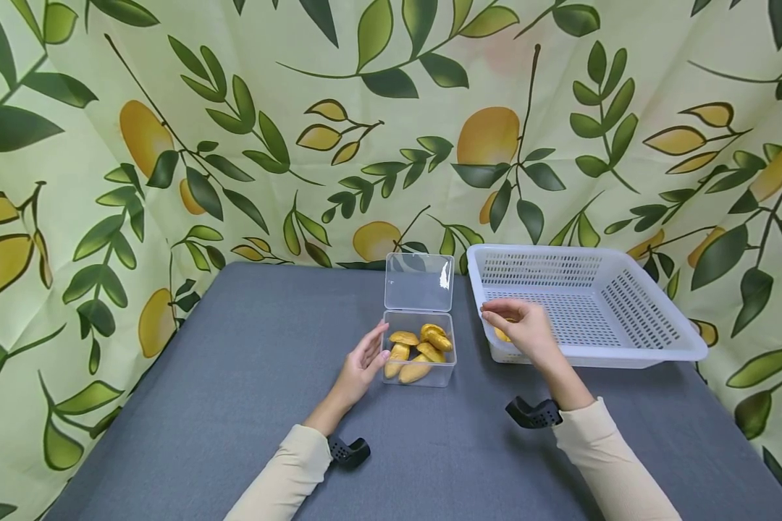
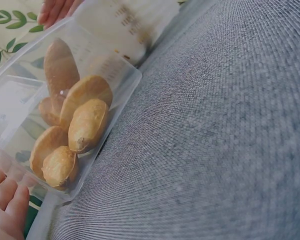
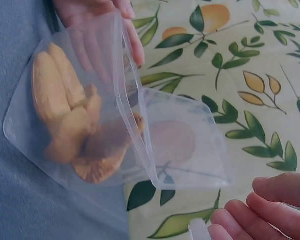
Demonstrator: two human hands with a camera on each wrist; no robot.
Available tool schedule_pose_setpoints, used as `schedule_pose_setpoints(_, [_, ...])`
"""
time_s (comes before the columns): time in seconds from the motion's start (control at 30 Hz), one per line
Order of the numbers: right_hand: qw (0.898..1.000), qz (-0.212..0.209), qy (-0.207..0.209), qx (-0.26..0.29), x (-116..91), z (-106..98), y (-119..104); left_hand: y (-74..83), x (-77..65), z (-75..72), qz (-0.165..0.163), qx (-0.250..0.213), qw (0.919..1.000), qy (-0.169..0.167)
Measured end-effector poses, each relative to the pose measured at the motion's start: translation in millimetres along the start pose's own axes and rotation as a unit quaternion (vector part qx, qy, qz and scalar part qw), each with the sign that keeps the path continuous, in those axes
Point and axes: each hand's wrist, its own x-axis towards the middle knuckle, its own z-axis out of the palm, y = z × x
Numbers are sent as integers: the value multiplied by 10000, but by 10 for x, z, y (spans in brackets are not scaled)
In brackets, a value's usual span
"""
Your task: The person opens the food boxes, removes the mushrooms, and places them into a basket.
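Note:
A clear plastic box (image 1: 423, 375) stands on the table with its hinged lid (image 1: 418, 282) raised at the back. Several yellow-brown mushrooms (image 2: 88, 125) lie inside it. My left hand (image 1: 360, 367) rests against the box's left side, fingers fairly straight along the wall, as the right wrist view also shows. Over the left rim of a white basket (image 1: 599, 354) hovers my right hand (image 1: 524, 329), fingers bent softly. Its thumb (image 3: 285, 190) is apart from the fingers, with nothing seen between them. A yellow piece (image 1: 502, 333), partly hidden by that hand, shows at the basket's left end.
The basket has slotted walls and stands at the back right, a short way from the box. A dark grey cloth (image 1: 261, 347) covers the table. Behind hangs a curtain (image 1: 247, 181) printed with leaves and fruit. Each wrist wears a black band (image 1: 536, 414).

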Motion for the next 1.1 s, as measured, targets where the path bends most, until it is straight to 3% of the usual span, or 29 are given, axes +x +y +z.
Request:
schedule_pose_setpoints(0.3, [9993,-334,-126,79,-27,181,-53,-12,5,-6,0,1,10000,-7])
schedule_pose_setpoints(0.77, [9956,-553,-754,116,-132,459,-91,-9,0,-1,-49,-30,10000,26])
schedule_pose_setpoints(1.1, [9934,-952,-618,-195,-152,553,-69,-11,2,-3,-49,-27,10000,16])
